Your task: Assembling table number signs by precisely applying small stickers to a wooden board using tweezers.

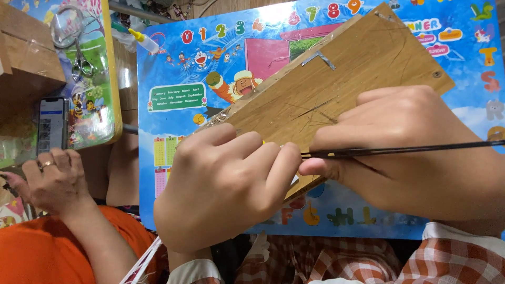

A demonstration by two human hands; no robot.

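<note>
Head view. My left hand [226, 184] is curled into a loose fist, fingers folded down on the lower edge of the board [336, 79], with the fingertips meeting the near end of the stick [400, 151]. My right hand [415, 152] lies over the board's lower right part, fingers bent and closed around the stick, which is thin and dark and runs level from between my two hands out past the right edge of the view. The board is wood, scratched, set on a slant over the mat [173, 94], a blue children's chart with numbers and cartoon figures. A metal staple [318, 58] sits in the board's upper face.

To the left, another person's hand [55, 181], wearing a ring, rests near a phone [51, 123]. Scissors [79, 58] lie above the phone. A glue bottle [144, 41] lies at the mat's upper left corner.
</note>
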